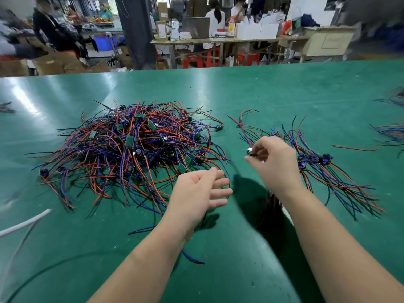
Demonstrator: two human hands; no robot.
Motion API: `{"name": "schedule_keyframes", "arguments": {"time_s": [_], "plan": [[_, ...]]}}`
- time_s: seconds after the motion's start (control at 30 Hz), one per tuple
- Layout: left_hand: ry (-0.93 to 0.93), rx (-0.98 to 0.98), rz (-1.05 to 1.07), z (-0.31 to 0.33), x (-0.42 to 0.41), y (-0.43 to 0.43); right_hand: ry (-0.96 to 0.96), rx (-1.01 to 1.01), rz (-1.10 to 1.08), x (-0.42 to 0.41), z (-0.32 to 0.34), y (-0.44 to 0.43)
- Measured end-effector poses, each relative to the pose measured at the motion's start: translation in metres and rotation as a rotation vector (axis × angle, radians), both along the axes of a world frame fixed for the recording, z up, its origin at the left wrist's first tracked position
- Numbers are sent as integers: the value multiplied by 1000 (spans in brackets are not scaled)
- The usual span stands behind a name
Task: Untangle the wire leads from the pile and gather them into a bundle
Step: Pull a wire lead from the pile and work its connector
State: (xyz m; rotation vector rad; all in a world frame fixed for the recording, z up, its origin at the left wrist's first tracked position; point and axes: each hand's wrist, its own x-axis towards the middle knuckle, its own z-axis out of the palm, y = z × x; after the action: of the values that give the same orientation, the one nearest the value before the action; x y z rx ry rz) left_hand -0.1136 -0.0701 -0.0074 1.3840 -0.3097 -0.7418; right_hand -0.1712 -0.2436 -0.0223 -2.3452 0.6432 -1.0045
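A big tangled pile of red, blue and black wire leads with small green circuit boards (133, 147) lies on the green table (273, 90), left of centre. To its right, a bundle of sorted leads (323, 169) fans out across the table. My right hand (275, 162) hovers over the bundle's near end and pinches a small dark board with its fingertips; blurred dark wires hang below its wrist. My left hand (199, 191) floats palm-up at the pile's near right edge, fingers relaxed and holding nothing.
A loose blue lead (192, 258) lies under my left forearm. A white cable (24, 224) crosses the near left. More wire clusters (391, 132) sit at the right edge, and a few at the far left edge. People and workbenches stand beyond the table's far edge.
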Motion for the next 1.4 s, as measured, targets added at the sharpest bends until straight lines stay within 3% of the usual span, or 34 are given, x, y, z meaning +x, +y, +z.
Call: {"name": "schedule_keyframes", "arguments": {"time_s": [0.17,0.33,0.47,0.53,0.63,0.67,0.77,0.9,1.03,1.17,1.23,1.33,1.4], "plan": [[-48,10,29,0,2,1,182,-39,-110,0,-18,-25],[-107,11,40,2,2,2,102,-59,-171,1,-15,-25],[-168,26,58,2,2,2,375,-86,-202,1,-15,-24],[-394,104,97,-2,3,5,468,-140,-244,-1,-13,-22],[-1050,392,126,-11,9,12,536,-191,-280,-1,-11,-16],[-1192,525,105,-14,10,14,556,-195,-282,-1,-11,-14],[-1279,937,-16,-23,15,17,476,-147,-257,-2,-11,-7],[-1316,1028,-165,-28,17,13,260,-82,-151,-2,-6,8],[-1145,831,-78,-25,14,9,194,-78,-60,-4,-4,24],[-1066,250,258,-8,9,11,130,49,50,-6,1,32],[-1140,46,330,2,6,14,36,454,167,-5,6,38],[-1325,-115,192,5,-4,15,-98,1213,461,-3,13,45],[-1363,-168,38,1,-14,12,-127,1399,586,-4,17,45]]}}
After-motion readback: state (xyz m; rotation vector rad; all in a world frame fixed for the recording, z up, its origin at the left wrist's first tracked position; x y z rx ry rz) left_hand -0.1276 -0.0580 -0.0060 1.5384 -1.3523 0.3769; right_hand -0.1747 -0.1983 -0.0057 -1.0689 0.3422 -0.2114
